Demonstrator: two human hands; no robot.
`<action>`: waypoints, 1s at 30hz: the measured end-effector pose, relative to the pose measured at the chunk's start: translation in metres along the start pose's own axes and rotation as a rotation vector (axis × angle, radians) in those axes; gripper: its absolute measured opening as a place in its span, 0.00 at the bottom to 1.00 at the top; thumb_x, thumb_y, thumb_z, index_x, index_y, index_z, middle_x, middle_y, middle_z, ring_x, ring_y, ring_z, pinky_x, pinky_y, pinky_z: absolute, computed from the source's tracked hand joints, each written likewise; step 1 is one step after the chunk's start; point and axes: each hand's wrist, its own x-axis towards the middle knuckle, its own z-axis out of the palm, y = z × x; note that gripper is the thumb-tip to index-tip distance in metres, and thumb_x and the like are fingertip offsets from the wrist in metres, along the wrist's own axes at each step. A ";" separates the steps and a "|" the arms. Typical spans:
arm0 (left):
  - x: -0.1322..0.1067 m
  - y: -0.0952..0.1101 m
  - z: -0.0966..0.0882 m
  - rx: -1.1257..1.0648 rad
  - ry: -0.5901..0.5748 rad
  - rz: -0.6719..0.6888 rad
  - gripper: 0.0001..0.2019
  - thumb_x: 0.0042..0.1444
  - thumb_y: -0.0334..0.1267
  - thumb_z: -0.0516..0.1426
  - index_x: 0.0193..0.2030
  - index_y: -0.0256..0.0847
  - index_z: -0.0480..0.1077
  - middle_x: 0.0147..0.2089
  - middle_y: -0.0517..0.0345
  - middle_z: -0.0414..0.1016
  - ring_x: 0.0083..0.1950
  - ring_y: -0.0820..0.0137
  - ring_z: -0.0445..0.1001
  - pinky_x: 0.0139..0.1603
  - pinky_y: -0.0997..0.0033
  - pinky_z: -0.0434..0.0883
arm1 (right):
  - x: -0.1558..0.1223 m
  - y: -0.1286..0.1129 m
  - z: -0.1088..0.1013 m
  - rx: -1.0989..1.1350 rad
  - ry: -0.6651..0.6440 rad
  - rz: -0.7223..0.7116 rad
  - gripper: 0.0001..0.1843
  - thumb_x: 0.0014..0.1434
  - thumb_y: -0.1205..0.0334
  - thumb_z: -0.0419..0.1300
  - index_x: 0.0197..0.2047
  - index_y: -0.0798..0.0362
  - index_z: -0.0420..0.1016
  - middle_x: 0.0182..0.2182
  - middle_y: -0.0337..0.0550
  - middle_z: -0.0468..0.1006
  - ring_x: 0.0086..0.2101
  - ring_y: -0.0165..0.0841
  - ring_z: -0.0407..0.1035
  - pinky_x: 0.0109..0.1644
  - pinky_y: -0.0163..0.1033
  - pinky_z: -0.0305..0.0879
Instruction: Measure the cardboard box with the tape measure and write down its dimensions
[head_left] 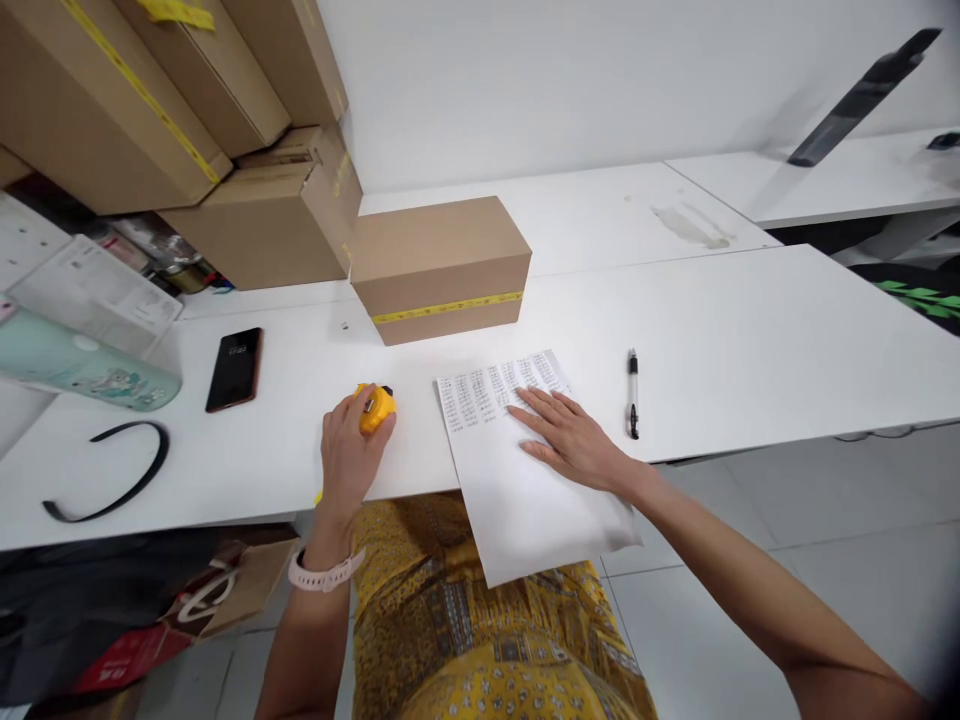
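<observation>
My left hand point(349, 440) is closed around a yellow tape measure point(379, 410), which rests on the white desk near its front edge. Flat on a sheet of paper point(517, 500) lies my right hand point(566, 435), its fingers spread. Columns of small handwriting cover the sheet's upper part, some of them hidden under my fingers. The paper's lower part hangs over the desk edge above my lap. To the right of the paper, a black and clear pen point(634, 395) lies apart from both hands. Behind the paper stands a closed cardboard box point(450, 270) with yellow tape.
A phone point(235, 370), a black curved band point(154, 460) and a mint-green bottle point(90, 360) are on the left of the desk point(720, 330). Stacked cardboard boxes point(262, 220) rise at the back left. A dark umbrella-like object point(862, 100) stands at the far right.
</observation>
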 end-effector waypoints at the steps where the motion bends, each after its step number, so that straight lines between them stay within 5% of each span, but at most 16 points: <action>1: 0.003 0.005 -0.002 -0.122 -0.018 -0.040 0.24 0.60 0.47 0.60 0.61 0.43 0.70 0.62 0.43 0.74 0.61 0.50 0.71 0.65 0.46 0.64 | 0.009 0.005 0.000 0.014 -0.002 0.003 0.30 0.72 0.44 0.50 0.73 0.38 0.58 0.74 0.43 0.54 0.72 0.45 0.50 0.73 0.58 0.50; 5: 0.012 0.036 -0.010 -0.731 -0.231 -0.129 0.28 0.56 0.48 0.63 0.61 0.42 0.65 0.55 0.46 0.79 0.54 0.57 0.77 0.57 0.54 0.71 | 0.053 0.013 -0.010 0.087 0.029 0.044 0.26 0.70 0.45 0.53 0.66 0.43 0.70 0.70 0.49 0.63 0.70 0.51 0.56 0.71 0.63 0.52; 8: 0.019 0.060 -0.012 -1.043 -0.483 -0.128 0.27 0.55 0.46 0.63 0.60 0.41 0.65 0.52 0.47 0.80 0.50 0.58 0.80 0.55 0.55 0.72 | 0.085 -0.006 -0.029 0.402 0.108 0.185 0.24 0.70 0.42 0.51 0.56 0.48 0.78 0.59 0.53 0.77 0.60 0.50 0.69 0.64 0.62 0.63; 12: 0.032 0.075 -0.013 -1.152 -0.671 -0.105 0.25 0.56 0.44 0.63 0.59 0.41 0.66 0.54 0.46 0.79 0.51 0.58 0.80 0.57 0.54 0.71 | 0.110 -0.042 -0.060 1.039 -0.019 0.313 0.30 0.66 0.33 0.52 0.39 0.51 0.80 0.37 0.49 0.82 0.38 0.38 0.75 0.48 0.48 0.72; 15: 0.044 0.075 -0.015 -1.120 -0.731 -0.078 0.24 0.56 0.45 0.63 0.58 0.42 0.66 0.53 0.46 0.79 0.51 0.60 0.80 0.57 0.56 0.70 | 0.119 -0.055 -0.075 1.169 -0.114 0.338 0.28 0.58 0.33 0.62 0.30 0.53 0.75 0.29 0.43 0.78 0.30 0.31 0.71 0.41 0.42 0.71; 18: 0.064 0.074 -0.024 -1.082 -0.721 -0.079 0.24 0.53 0.45 0.65 0.55 0.41 0.70 0.52 0.47 0.80 0.49 0.60 0.79 0.53 0.59 0.72 | 0.130 -0.046 -0.088 1.196 -0.102 0.369 0.26 0.53 0.36 0.68 0.28 0.53 0.74 0.26 0.40 0.74 0.27 0.28 0.67 0.35 0.38 0.67; 23: 0.129 0.065 -0.060 -1.110 -0.520 -0.057 0.21 0.49 0.45 0.64 0.48 0.37 0.76 0.49 0.46 0.81 0.47 0.58 0.79 0.44 0.64 0.74 | 0.174 0.012 -0.128 1.226 0.279 0.372 0.23 0.47 0.46 0.76 0.27 0.53 0.72 0.22 0.35 0.67 0.25 0.25 0.59 0.29 0.35 0.60; 26: 0.178 0.050 -0.084 -1.119 -0.388 -0.126 0.17 0.50 0.41 0.62 0.46 0.37 0.76 0.43 0.50 0.82 0.43 0.61 0.78 0.35 0.68 0.73 | 0.211 0.051 -0.151 1.174 0.438 0.382 0.22 0.52 0.52 0.75 0.24 0.53 0.67 0.22 0.37 0.67 0.25 0.25 0.59 0.30 0.35 0.60; 30: 0.228 0.029 -0.099 -1.103 -0.346 -0.211 0.17 0.50 0.39 0.60 0.46 0.36 0.76 0.36 0.52 0.81 0.32 0.65 0.77 0.26 0.72 0.69 | 0.251 0.080 -0.155 1.060 0.484 0.508 0.20 0.57 0.58 0.71 0.24 0.53 0.66 0.24 0.39 0.68 0.26 0.26 0.59 0.32 0.36 0.61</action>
